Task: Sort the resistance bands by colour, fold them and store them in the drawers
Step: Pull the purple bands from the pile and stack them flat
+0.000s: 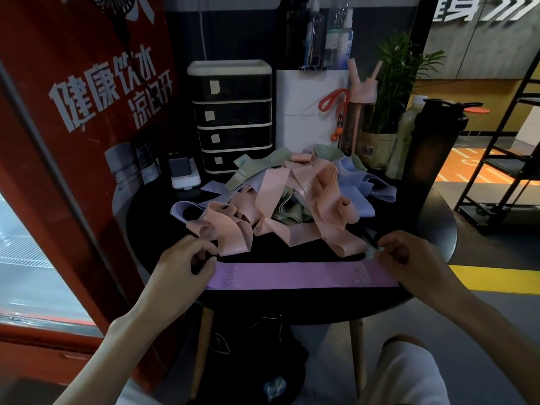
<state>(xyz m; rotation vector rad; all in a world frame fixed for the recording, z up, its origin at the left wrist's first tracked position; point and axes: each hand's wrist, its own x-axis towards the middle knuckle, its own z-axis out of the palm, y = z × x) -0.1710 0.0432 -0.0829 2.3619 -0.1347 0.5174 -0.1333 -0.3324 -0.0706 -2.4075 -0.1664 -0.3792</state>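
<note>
A purple resistance band point(295, 275) lies stretched flat along the near edge of the round black table point(432, 226). My left hand point(187, 263) pinches its left end and my right hand point(409, 255) pinches its right end. Behind it sits a tangled heap of bands point(289, 197) in peach, pale blue and sage green. A black drawer unit point(232, 118) with several cream-trimmed drawers, all closed, stands at the back left of the table.
A white box point(309, 112) with bottles on top stands right of the drawers, then a pink bottle point(361, 112), a potted plant point(385, 92) and a dark shaker bottle point(432, 150). A small white device point(185, 175) sits left. A red panel point(73, 127) borders the left side.
</note>
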